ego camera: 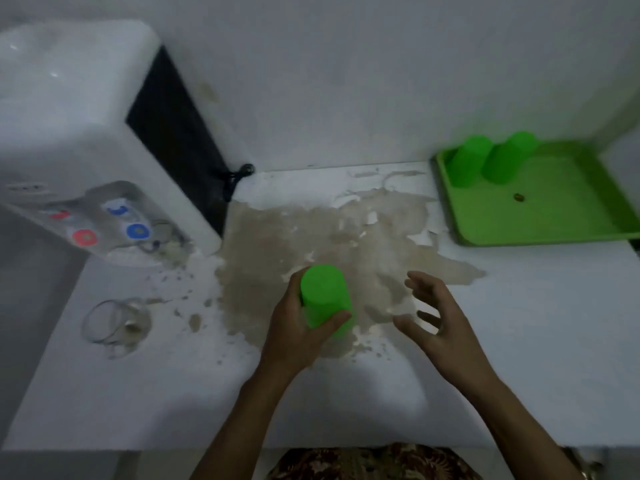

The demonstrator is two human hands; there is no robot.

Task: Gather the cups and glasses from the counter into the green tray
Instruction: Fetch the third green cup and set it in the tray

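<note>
My left hand (298,336) is shut on an upside-down green plastic cup (325,296) over the middle of the white counter. My right hand (438,318) hovers just right of the cup, fingers spread, holding nothing. A green tray (561,216) lies at the back right corner of the counter. Two more green cups stand upside down in its far left corner: one (467,164) and another (507,157) beside it. A clear glass (114,322) stands on the counter at the left, apart from both hands.
A white water dispenser (86,140) with red and blue taps fills the back left. Its black cable (235,176) hangs by the wall. The counter's coating is peeled and stained (311,237) in the middle. A small brown speck (518,197) lies in the tray.
</note>
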